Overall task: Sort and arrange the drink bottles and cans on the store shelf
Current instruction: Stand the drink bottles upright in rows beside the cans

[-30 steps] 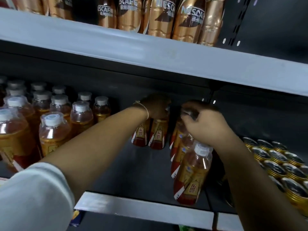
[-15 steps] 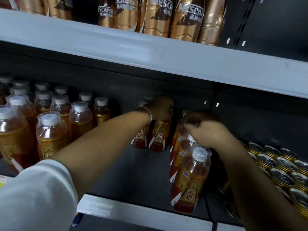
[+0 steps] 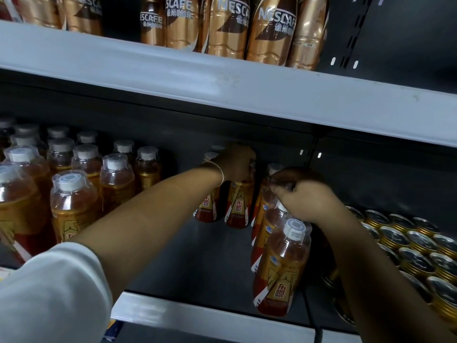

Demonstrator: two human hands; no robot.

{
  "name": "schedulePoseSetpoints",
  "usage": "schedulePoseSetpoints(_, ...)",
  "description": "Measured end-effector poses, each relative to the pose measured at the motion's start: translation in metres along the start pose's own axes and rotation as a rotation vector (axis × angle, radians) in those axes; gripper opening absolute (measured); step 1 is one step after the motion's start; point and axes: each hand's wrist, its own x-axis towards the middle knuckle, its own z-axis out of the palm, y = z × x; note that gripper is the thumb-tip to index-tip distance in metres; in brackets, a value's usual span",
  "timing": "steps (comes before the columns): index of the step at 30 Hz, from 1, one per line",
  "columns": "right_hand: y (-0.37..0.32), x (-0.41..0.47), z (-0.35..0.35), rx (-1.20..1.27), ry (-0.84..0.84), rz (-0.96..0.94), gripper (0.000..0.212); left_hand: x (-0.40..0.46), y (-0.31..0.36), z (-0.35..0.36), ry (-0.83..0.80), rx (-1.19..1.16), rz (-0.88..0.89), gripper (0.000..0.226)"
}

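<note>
Reaching far back, a bottle top [image 3: 241,194] is gripped by the left hand [image 3: 237,164]; another bottle [image 3: 268,194] is clamped by the right hand [image 3: 304,196].

On your lower shelf [image 3: 210,253]: a block of bottles [image 3: 74,194] at left; two bottles [image 3: 238,204] at the back centre; a front-to-back bottle row [image 3: 282,263] just to their right; cans [image 3: 415,251] at far right. On the upper shelf [image 3: 222,80] above: coffee bottles [image 3: 222,26].
</note>
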Motion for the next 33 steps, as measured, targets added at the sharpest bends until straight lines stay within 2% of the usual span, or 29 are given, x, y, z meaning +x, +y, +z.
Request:
schedulePoseSetpoints(16, -0.001, -0.002, 0.006, 0.004, 0.0, 0.076, 0.029, -0.012, -0.003, 0.0, 0.061, -0.065, 0.018, 0.015)
schedulePoseSetpoints(24, -0.004, -0.004, 0.006, 0.016, 0.014, 0.094, 0.029, -0.012, -0.006, -0.004, 0.007, -0.087, -0.003, 0.012)
schedulePoseSetpoints(33, -0.007, -0.005, 0.003, -0.02, -0.033, 0.091, 0.028, -0.017, -0.006, 0.001, 0.032, -0.026, -0.003, 0.019)
